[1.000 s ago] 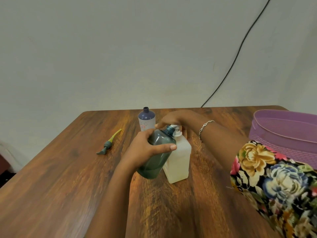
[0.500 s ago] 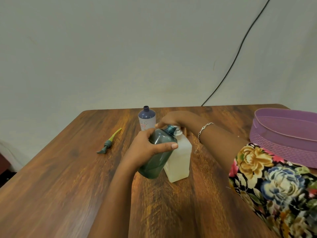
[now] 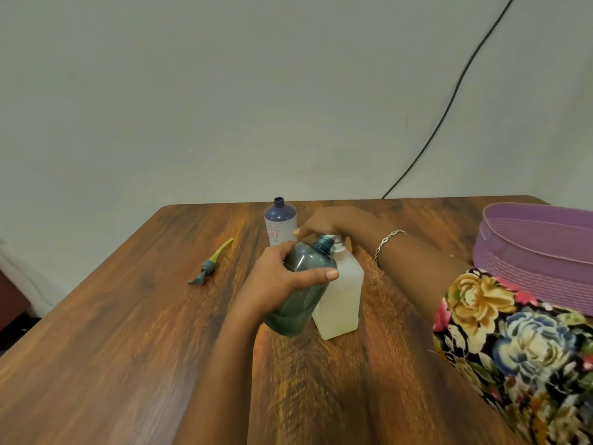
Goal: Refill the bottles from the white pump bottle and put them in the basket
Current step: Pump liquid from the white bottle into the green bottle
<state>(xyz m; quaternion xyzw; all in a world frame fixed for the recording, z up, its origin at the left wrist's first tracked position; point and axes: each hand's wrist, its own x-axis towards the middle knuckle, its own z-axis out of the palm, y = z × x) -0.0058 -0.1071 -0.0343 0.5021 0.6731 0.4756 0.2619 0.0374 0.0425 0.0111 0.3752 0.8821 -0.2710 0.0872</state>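
My left hand (image 3: 279, 281) grips a green see-through bottle (image 3: 300, 303), tilted so that its open neck points at the spout of the white pump bottle (image 3: 340, 300). The white pump bottle stands upright mid-table. My right hand (image 3: 333, 221) lies on its pump head, which the hand mostly hides. A purple-topped bottle (image 3: 279, 224) with an open neck stands upright just behind them. The purple basket (image 3: 539, 248) sits at the right table edge.
A green pump cap with a yellow tube (image 3: 210, 266) lies on the wooden table (image 3: 128, 332) to the left. A black cable (image 3: 449, 101) runs down the wall behind. My flowered sleeve (image 3: 513, 342) fills the lower right.
Both hands and the bottles have stayed almost still. The view has shifted a little, so the basket looks slightly further right.
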